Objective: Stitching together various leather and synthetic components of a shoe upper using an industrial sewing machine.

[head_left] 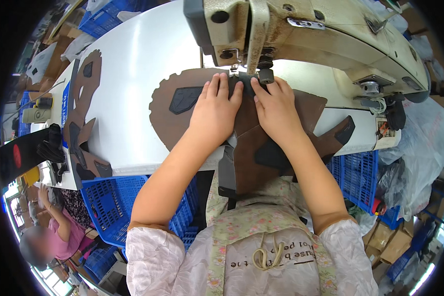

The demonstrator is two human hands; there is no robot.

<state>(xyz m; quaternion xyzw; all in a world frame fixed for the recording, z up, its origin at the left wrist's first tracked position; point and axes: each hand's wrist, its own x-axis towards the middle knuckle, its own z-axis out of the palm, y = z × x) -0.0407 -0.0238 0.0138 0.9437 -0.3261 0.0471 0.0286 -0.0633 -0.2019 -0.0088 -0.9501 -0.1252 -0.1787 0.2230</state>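
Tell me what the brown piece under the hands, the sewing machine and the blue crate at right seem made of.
Brown piece: leather or imitation leather, perhaps; smooth, fairly matte, bending like supple sheet.
Sewing machine: likely painted metal; cream gloss, brownish stains.
Blue crate: apparently moulded plastic; evenly coloured open lattice.

Hiding part of the brown piece (pixel 246 121) beneath pressing fingers (pixel 223 85), cutting the sewing machine (pixel 325 44) off at the upper edge, and blurring a co-worker's head (pixel 34 246).

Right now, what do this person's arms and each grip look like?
The left grip and right grip are ungloved hands; the left forearm and right forearm are bare, with no bracelets or markings visible. The short sleeves are pale and crinkled.
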